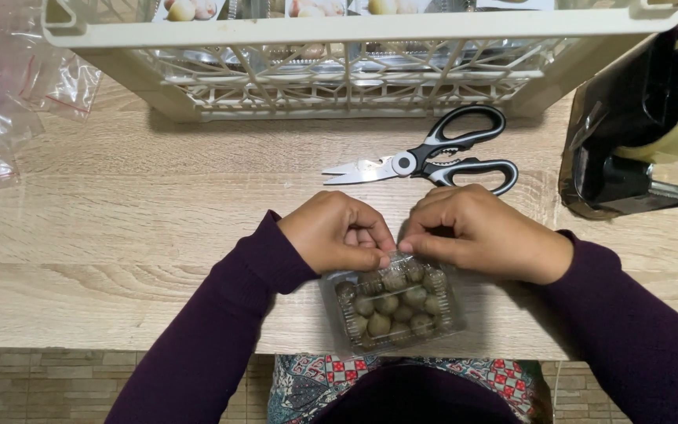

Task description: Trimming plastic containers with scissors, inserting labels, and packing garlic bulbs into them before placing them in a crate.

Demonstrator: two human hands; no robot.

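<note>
your left hand (339,232) and right hand (484,233) both pinch the far edge of a clear box (392,305) of small green-brown balls at the table's (158,204) near edge. scissors (425,155) lie at twelve o'clock from your hands, a crate (355,47) beyond them, a tape dispenser (637,126) at two o'clock.

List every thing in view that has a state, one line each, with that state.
Clear plastic box: lid down, full of small round greenish pieces, at the table's near edge.
Left hand: fingers pinching the box's far rim.
Right hand: fingers pinching the same rim.
Scissors: closed, lying flat.
Tape dispenser: loaded with a roll.
Crate: upright, holding packs.
</note>
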